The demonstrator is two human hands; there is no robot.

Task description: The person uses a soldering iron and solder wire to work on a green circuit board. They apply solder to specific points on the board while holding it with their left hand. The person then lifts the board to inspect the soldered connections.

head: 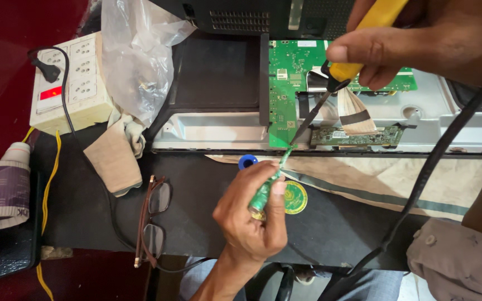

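Observation:
My left hand (249, 214) reaches up from the bottom edge and grips a thin green stick (266, 187). The stick's tip points at the lower corner of a green circuit board (285, 72). My right hand (414, 47), at the top right, holds a yellow-handled soldering iron (364, 25). Its dark metal tip slants down to the same corner of the board and meets the green stick's tip there. The board sits in a grey metal chassis (218, 134). A flat ribbon cable (355, 114) runs from it to a narrow small board (358, 136).
A white power strip (79, 78) with a black plug stands at the back left, beside a clear plastic bag (135, 61) and a beige cloth (112, 159). Folded glasses (152, 223) lie on the black table. A thick black cable (436, 156) crosses at the right. A blue cap (246, 161) lies near my left hand.

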